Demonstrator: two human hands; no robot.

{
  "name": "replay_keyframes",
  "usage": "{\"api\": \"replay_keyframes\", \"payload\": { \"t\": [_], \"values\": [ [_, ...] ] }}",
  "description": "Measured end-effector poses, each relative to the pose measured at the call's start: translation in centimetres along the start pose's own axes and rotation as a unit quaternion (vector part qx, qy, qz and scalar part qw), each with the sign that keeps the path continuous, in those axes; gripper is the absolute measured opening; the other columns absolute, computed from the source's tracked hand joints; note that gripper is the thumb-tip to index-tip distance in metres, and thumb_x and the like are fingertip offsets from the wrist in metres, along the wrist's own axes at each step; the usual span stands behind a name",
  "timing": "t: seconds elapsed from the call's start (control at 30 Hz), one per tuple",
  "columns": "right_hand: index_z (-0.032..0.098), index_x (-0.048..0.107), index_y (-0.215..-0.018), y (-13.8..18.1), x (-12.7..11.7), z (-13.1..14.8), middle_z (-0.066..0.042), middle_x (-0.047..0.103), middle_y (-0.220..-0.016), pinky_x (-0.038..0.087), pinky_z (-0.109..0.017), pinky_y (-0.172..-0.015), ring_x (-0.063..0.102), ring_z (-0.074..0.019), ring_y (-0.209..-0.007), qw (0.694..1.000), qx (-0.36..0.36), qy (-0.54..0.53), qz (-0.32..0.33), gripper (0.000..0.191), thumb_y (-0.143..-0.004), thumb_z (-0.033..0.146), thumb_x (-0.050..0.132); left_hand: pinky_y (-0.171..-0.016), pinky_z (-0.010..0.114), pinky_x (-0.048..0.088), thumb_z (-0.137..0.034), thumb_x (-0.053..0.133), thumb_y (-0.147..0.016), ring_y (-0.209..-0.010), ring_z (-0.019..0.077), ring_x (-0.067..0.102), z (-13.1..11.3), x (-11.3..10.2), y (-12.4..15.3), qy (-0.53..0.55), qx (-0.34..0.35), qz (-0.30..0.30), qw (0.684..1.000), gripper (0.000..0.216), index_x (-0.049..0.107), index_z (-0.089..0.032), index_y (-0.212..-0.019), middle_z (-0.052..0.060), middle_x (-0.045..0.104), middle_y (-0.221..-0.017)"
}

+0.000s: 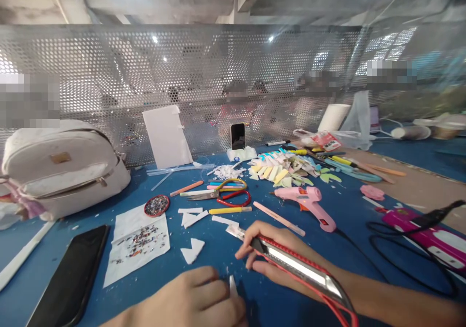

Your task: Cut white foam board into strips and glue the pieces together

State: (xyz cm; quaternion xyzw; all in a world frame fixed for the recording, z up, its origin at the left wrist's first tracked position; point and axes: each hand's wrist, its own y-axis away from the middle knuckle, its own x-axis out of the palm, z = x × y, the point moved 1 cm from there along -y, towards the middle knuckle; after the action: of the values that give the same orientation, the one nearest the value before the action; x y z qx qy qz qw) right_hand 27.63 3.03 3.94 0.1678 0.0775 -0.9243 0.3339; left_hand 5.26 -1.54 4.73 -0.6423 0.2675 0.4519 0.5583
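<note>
My right hand grips a red and black utility knife, its blade end pointing left and forward over the blue table. Low in the middle, my left hand is closed, fingers curled down. A small white pointed piece sticks up by its fingers, its lower part hidden. Ahead of both hands are cut white triangles and white strips. Beyond these lie a yellow marker, scissors with red and yellow handles, and a peach pen.
A pink glue gun with a black cord lies at right, near a magenta power strip. At left are a dark phone, a bead-strewn paper and a white backpack. Paper scraps lie before a perforated metal screen.
</note>
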Motion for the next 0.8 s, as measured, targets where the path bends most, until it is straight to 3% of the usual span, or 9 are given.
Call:
{"api": "replay_keyframes", "payload": {
  "t": [0.07, 0.13, 0.27, 0.37, 0.43, 0.5, 0.6, 0.7, 0.8],
  "values": [
    [0.020, 0.048, -0.106, -0.2, 0.0, -0.4, -0.008, 0.068, -0.111, 0.050, -0.018, -0.056, 0.069, -0.0141, -0.080, 0.996, 0.027, -0.083, 0.028, 0.027, -0.087, 0.025, 0.067, -0.071, 0.026, 0.056, -0.016, 0.040, -0.104, -0.073, 0.0115, 0.068, 0.5, -0.2, -0.9, -0.015, 0.042, 0.011, 0.999, 0.028, 0.067, -0.014, -0.096, 0.001, 0.077, -0.096],
    [0.021, 0.045, -0.107, -0.4, 0.3, -0.8, -0.006, 0.066, -0.105, 0.046, -0.015, -0.048, 0.064, -0.0101, -0.069, 0.985, 0.041, -0.155, 0.055, 0.032, -0.087, 0.032, 0.068, -0.075, 0.028, 0.057, -0.016, 0.044, -0.102, -0.082, 0.0131, 0.069, 0.9, -0.1, -1.6, -0.039, 0.077, 0.015, 0.996, 0.024, 0.068, -0.014, -0.102, 0.000, 0.076, -0.105],
    [0.022, 0.043, -0.103, -0.7, 0.6, -1.2, 0.001, 0.059, -0.089, 0.050, -0.017, -0.052, 0.057, -0.0072, -0.061, 0.980, 0.017, -0.196, 0.024, 0.038, -0.085, 0.040, 0.071, -0.079, 0.035, 0.059, -0.014, 0.040, -0.101, -0.095, 0.0203, 0.071, 1.2, 0.1, -1.5, -0.105, 0.065, -0.021, 0.992, 0.029, 0.068, -0.014, -0.112, 0.005, 0.073, -0.117],
    [0.024, 0.041, -0.103, -0.4, 0.3, -1.5, 0.003, 0.053, -0.087, 0.053, -0.019, -0.052, 0.057, -0.0084, -0.061, 0.988, 0.020, -0.150, -0.026, 0.038, -0.084, 0.039, 0.070, -0.075, 0.035, 0.061, -0.023, 0.026, -0.105, -0.093, 0.0229, 0.072, 0.8, 0.5, -0.4, -0.104, -0.045, -0.045, 0.993, 0.043, 0.063, -0.010, -0.122, 0.012, 0.074, -0.111],
    [0.024, 0.041, -0.104, -0.1, 0.0, -1.8, 0.002, 0.053, -0.088, 0.052, -0.019, -0.051, 0.057, -0.0095, -0.063, 0.996, 0.020, -0.075, -0.039, 0.031, -0.087, 0.034, 0.065, -0.072, 0.031, 0.062, -0.030, 0.031, -0.105, -0.090, 0.0208, 0.073, 0.4, 1.3, 0.6, -0.092, -0.106, -0.017, 0.990, 0.040, 0.065, -0.015, -0.117, 0.011, 0.074, -0.108],
    [0.023, 0.045, -0.103, 0.2, -0.5, -2.0, 0.000, 0.057, -0.089, 0.051, -0.021, -0.056, 0.058, -0.0110, -0.066, 0.998, 0.004, 0.045, -0.044, 0.022, -0.088, 0.026, 0.060, -0.075, 0.027, 0.062, -0.027, 0.038, -0.104, -0.093, 0.0194, 0.074, -0.1, 2.3, 1.5, -0.105, -0.089, 0.000, 0.990, 0.033, 0.068, -0.019, -0.114, 0.008, 0.075, -0.113],
    [0.022, 0.053, -0.101, 0.5, -1.5, -1.9, 0.000, 0.064, -0.090, 0.048, -0.026, -0.068, 0.060, -0.0143, -0.073, 0.976, -0.035, 0.203, -0.071, 0.021, -0.082, 0.018, 0.063, -0.082, 0.028, 0.062, -0.034, 0.040, -0.103, -0.106, 0.0210, 0.071, -0.5, 3.8, 2.2, -0.149, -0.044, 0.066, 0.986, 0.037, 0.061, -0.015, -0.128, 0.008, 0.069, -0.127],
    [0.021, 0.056, -0.098, 0.9, -2.2, -1.2, 0.000, 0.066, -0.085, 0.046, -0.025, -0.070, 0.061, -0.0145, -0.072, 0.958, -0.089, 0.247, -0.113, 0.016, -0.083, 0.020, 0.061, -0.085, 0.028, 0.061, -0.049, 0.041, -0.100, -0.107, 0.0223, 0.069, -0.5, 4.5, 2.3, -0.158, -0.041, 0.089, 0.982, 0.052, 0.059, -0.010, -0.130, 0.009, 0.067, -0.130],
    [0.020, 0.055, -0.084, 1.4, -2.0, -0.3, 0.001, 0.064, -0.070, 0.045, -0.022, -0.063, 0.059, -0.0124, -0.060, 0.962, -0.120, 0.220, -0.106, 0.003, -0.085, 0.019, 0.052, -0.087, 0.027, 0.060, -0.054, 0.044, -0.097, -0.106, 0.0216, 0.069, -0.5, 4.7, 2.1, -0.143, -0.059, 0.071, 0.985, 0.057, 0.060, -0.009, -0.129, 0.009, 0.066, -0.132]
  ]
}}
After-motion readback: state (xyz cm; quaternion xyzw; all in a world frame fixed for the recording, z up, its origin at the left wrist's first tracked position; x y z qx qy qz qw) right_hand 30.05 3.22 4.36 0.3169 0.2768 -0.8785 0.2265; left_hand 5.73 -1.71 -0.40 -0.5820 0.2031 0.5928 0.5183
